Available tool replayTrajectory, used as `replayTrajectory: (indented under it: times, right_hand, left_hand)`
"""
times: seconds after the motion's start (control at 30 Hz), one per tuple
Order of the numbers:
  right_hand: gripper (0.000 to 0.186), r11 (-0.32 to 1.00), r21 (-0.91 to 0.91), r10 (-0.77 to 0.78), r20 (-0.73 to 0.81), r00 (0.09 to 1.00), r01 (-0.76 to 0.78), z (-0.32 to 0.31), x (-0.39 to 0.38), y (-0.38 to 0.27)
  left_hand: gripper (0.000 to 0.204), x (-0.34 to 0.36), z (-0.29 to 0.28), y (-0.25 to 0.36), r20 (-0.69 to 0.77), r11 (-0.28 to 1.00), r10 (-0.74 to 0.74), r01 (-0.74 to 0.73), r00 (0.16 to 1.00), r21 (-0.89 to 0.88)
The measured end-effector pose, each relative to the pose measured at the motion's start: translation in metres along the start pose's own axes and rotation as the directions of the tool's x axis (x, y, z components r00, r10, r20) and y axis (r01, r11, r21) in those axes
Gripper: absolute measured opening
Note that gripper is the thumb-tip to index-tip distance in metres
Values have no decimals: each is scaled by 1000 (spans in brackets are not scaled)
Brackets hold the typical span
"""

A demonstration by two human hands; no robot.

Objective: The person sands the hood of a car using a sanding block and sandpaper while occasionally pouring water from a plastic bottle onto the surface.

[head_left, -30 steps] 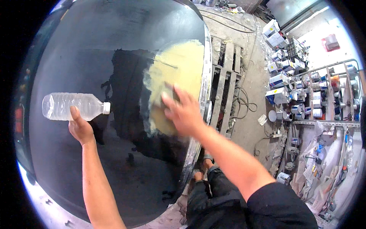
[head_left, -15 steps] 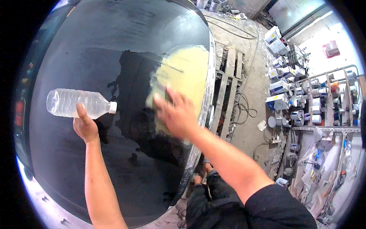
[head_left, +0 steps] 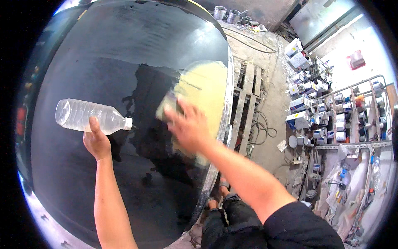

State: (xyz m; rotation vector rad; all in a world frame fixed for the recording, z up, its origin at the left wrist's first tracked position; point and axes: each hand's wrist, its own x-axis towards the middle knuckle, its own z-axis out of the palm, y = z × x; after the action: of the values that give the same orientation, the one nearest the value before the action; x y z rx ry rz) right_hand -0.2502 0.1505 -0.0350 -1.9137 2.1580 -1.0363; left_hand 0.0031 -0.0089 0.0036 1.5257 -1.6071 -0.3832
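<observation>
A clear ribbed plastic bottle (head_left: 89,115) with a white cap lies almost level in my left hand (head_left: 97,141), fingers wrapped round it from below and thumb over its near side. The liquid inside looks cloudy. My right hand (head_left: 189,126), smeared by motion, presses a flat grey-green sanding block (head_left: 166,106) against the black car panel (head_left: 89,182). The block rests at the left border of a pale yellow filler patch (head_left: 206,89). A dark wet area spreads over the panel between both hands, with the bottle's cap pointing toward it.
Right of the panel's edge, a wooden pallet (head_left: 247,83) lies on the floor beside a loose black hose (head_left: 265,132). Paint cans (head_left: 302,103) crowd the floor and a metal rack (head_left: 352,112) farther right. Grey buckets (head_left: 233,16) stand at the far end.
My right hand and the sanding block have shifted slightly left over the patch's border, showing more of the block. The whole view has shifted a little; the bottle stays in my left hand.
</observation>
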Motion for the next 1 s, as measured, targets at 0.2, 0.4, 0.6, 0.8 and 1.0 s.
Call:
replayTrajectory:
  times: [0.2, 0.4, 0.6, 0.8, 1.0]
  right_hand:
    - [48, 999, 5, 53, -48, 997, -53, 11, 41, 5]
    - [62, 980, 183, -95, 77, 993, 79, 1, -92, -35]
    - [44, 998, 57, 35, -114, 993, -29, 11, 73, 17]
    - [53, 993, 115, -51, 84, 995, 41, 20, -62, -38]
    - [58, 998, 4, -61, 26, 998, 61, 5, -5, -16]
  left_hand:
    - [69, 4, -7, 1, -10, 999, -34, 34, 999, 26]
    - [72, -1, -9, 1, -10, 990, -120, 119, 993, -72]
    - [76, -2, -1, 11, 19, 976, -148, 149, 989, -156]
    - [77, 1, -15, -11, -37, 976, -142, 134, 989, -175]
    - [77, -3, 0, 12, -42, 982, -155, 149, 987, -119]
